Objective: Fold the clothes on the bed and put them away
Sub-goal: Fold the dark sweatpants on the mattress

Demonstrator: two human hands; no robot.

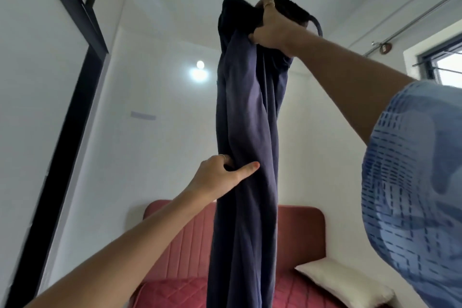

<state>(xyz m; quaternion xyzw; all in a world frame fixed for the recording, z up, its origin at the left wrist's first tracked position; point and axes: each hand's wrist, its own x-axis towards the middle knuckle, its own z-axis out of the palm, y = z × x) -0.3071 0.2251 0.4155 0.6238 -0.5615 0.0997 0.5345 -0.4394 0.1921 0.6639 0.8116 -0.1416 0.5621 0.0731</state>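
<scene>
we've got one bed point(295, 290) low in frame: pink quilted cover, padded headboard behind it, one white pillow point(350, 285) at its right side. no other clothes visible on the part of the bed we can see.

one garment point(247, 132), dark blue, looks like trousers. it hangs in front of us, above the bed, long axis near vertical. top end bunched up high, lower end runs out of the bottom of frame, so we can't tell if it touches the bed.

key relation: garment drops straight down from the upper grip. our right hand point(273, 25) is at the top, fingers curled tight round the bunched waist end, carrying the weight. our left hand point(222, 172) is roughly halfway down, on the garment's left edge, fingers tucked behind the fabric, thumb across the front, pinching a fold.

judgement: left hand is nearer the free lower half, so it sets the fold line; right brings the top down to meet it. folding barely started, nothing put away yet.

risk: legs twisted together.
</scene>
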